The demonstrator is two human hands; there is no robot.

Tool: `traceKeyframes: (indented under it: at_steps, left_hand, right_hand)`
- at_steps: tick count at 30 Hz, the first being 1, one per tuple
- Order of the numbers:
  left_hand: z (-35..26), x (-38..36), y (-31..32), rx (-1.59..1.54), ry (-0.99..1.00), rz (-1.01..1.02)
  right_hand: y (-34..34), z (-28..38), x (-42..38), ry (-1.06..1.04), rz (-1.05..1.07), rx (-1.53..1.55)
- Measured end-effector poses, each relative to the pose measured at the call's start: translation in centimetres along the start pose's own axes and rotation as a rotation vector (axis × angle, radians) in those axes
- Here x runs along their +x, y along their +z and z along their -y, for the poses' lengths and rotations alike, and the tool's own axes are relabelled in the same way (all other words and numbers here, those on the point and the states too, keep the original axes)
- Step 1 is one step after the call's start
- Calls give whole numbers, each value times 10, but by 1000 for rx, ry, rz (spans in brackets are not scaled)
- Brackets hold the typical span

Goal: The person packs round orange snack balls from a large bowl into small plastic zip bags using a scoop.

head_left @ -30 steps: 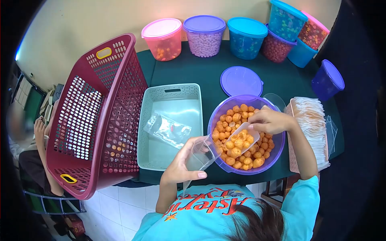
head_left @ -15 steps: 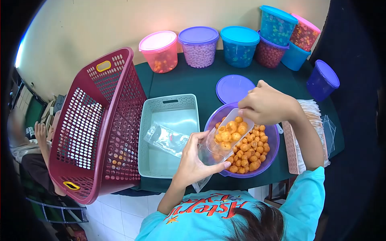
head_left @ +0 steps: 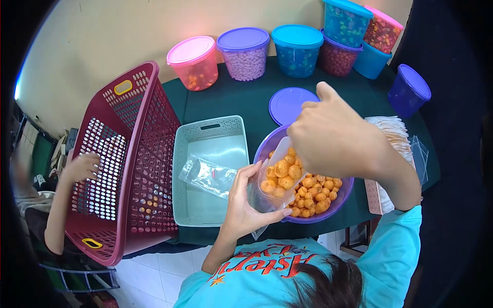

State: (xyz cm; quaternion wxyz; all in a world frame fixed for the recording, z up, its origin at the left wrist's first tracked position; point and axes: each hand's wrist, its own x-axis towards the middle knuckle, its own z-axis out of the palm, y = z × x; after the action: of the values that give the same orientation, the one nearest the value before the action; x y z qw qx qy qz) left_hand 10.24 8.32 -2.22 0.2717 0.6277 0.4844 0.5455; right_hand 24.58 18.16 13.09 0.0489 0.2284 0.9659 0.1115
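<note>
A translucent scoop (head_left: 279,154) full of round orange snacks is held in my right hand (head_left: 334,136), tilted down to the left. Its lower end sits in the mouth of a clear plastic bag (head_left: 263,199). Fingers and thumb of my left hand (head_left: 245,205) are wrapped round that bag. Both are over the left side of a purple tub (head_left: 346,197), which holds many more orange snacks (head_left: 316,195). Another clear bag (head_left: 208,176) lies flat in the pale green tray (head_left: 210,222) to the left.
A maroon basket (head_left: 134,169) stands at the left, with another person's hand (head_left: 82,167) at it. Lidded tubs (head_left: 244,56) line the back. A purple lid (head_left: 291,105) lies behind the open tub. At right are a stack of packets (head_left: 390,134) and a dark purple tub (head_left: 409,91).
My right hand has risen and tilted the scoop more steeply into the bag. The other person's hand has moved right, to the maroon basket. The view has shifted slightly.
</note>
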Motion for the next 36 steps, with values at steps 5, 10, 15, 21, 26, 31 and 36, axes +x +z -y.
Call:
traceKeyframes:
  at_steps: [5,10,15,21,26,31,36]
  left_hand:
    - [-6,2,-3,76,2,29]
    - [-3,2,-3,113,5,43]
    - [-3,2,-6,97,-1,42]
    - [8,0,-21,-59,-25,26]
    - [28,-15,-54,-1041,27,-129]
    - [41,-20,-59,-1619,155,51]
    - [37,-21,-49,-1622,81,67]
  right_hand:
    - [1,-11,-5,61,-46,24]
    - [-4,-10,-8,80,-61,9]
    - [-4,-10,-7,35,-104,5]
    - [-2,-26,-14,224,-2,42]
    - [91,-34,-24,248,-89,51]
    - [109,-28,-40,319,-118,231]
    - [109,-26,-51,420,-4,190]
